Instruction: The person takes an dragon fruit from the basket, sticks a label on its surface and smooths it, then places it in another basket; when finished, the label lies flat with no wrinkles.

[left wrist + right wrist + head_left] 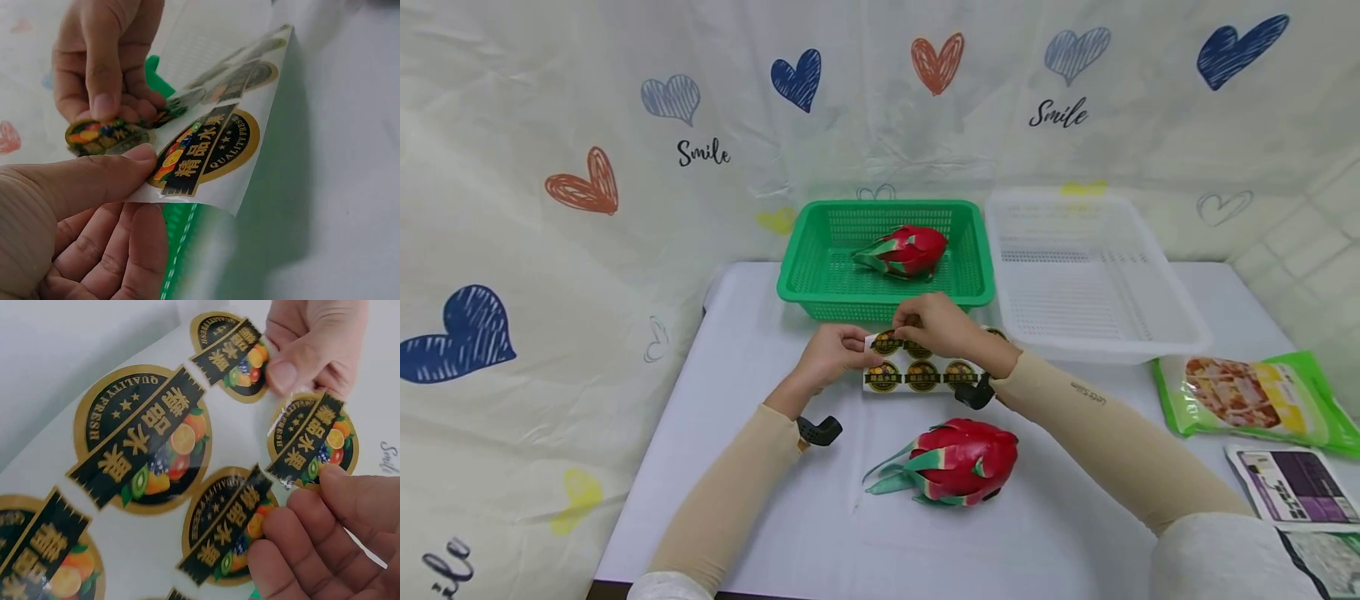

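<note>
My left hand [829, 360] pinches the left edge of a white sheet of round black-and-gold fruit stickers [922, 377], thumb on top and fingers beneath. At the sheet's upper left, my right hand [942, 323] pinches one sticker [312, 439] by its edge. In the right wrist view that sticker looks partly lifted from the backing; how much still clings I cannot tell. Below the sheet a red dragon fruit [973, 461] with green leaf tips lies on its side on the table. Another dragon fruit [917, 250] lies in the green basket [787, 285] behind the hands.
To the right of the green basket stands a white plastic basket [1183, 321]. A green-edged food bag [1240, 402] and a purple-and-white packet [1296, 487] lie at the table's right side. A heart-printed cloth [865, 125] hangs behind the table.
</note>
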The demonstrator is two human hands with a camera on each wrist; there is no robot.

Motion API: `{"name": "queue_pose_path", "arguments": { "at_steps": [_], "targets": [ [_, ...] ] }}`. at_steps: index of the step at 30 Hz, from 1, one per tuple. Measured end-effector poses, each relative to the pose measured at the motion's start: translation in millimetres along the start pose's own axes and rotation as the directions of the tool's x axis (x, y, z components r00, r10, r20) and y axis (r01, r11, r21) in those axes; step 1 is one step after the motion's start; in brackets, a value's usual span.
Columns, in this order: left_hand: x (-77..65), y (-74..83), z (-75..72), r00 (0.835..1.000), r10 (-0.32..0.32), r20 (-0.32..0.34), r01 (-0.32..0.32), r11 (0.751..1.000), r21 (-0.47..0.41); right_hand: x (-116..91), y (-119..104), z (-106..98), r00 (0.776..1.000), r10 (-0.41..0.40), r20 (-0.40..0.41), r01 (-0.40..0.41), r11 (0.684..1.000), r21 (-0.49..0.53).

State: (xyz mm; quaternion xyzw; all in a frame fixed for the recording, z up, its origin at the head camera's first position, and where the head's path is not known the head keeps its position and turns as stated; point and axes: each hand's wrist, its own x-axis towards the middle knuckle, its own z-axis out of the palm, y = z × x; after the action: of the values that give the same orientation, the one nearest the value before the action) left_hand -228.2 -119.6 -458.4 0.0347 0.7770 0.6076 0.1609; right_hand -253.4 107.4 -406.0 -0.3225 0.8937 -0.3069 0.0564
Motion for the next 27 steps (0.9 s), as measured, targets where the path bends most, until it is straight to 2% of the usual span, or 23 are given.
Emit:
{"name": "queue_pose_path", "arguments": {
  "at_steps": [5,8,10,13,17,18,20,23,25,27],
  "targets": [
    [6.0,-5.7,-2.5,0.999,0.007,-0.041,-0.005,0.998,0.068,-10,2,-6,1.000,0.018,-0.023,-0.018,1.000,0.014],
    [12.2,-9.8,-5.1,0.996,0.018,-0.083,-0.006,0.989,0.148,-18,1,-13,0.999,0.026,-0.018,-0.026,0.999,0.029],
    [15.9,-12.6,-7.8,0.993,0.041,-0.112,-0.014,0.973,0.232,-25,0,-18,0.999,0.032,-0.006,-0.032,0.999,0.041],
    [19.8,-16.5,-12.0,0.985,0.096,-0.142,-0.032,0.917,0.397,-38,-1,-24,0.999,0.048,0.021,-0.049,0.996,0.072],
    [16.9,-16.5,-9.1,0.965,0.202,-0.166,-0.061,0.792,0.608,-58,3,-28,0.997,0.052,0.060,-0.056,0.995,0.079],
    [13.7,-13.4,-5.6,0.961,0.223,-0.162,-0.073,0.772,0.631,-63,4,-30,0.997,0.049,0.066,-0.054,0.996,0.077],
    [4.7,-3.4,4.2,0.954,0.279,-0.113,-0.146,0.758,0.636,-73,5,-32,0.996,0.052,0.078,-0.058,0.996,0.075],
    [-10.9,18.0,24.3,0.945,0.326,0.035,-0.291,0.782,0.551,-87,5,-35,0.993,0.074,0.094,-0.082,0.993,0.082],
    [-19.6,30.5,37.7,0.924,0.348,0.156,-0.379,0.790,0.482,-96,4,-37,0.990,0.097,0.106,-0.107,0.990,0.097],
    [-26.5,39.7,49.5,0.897,0.364,0.252,-0.442,0.772,0.457,-103,3,-38,0.985,0.121,0.120,-0.134,0.984,0.116]
  ]
}}
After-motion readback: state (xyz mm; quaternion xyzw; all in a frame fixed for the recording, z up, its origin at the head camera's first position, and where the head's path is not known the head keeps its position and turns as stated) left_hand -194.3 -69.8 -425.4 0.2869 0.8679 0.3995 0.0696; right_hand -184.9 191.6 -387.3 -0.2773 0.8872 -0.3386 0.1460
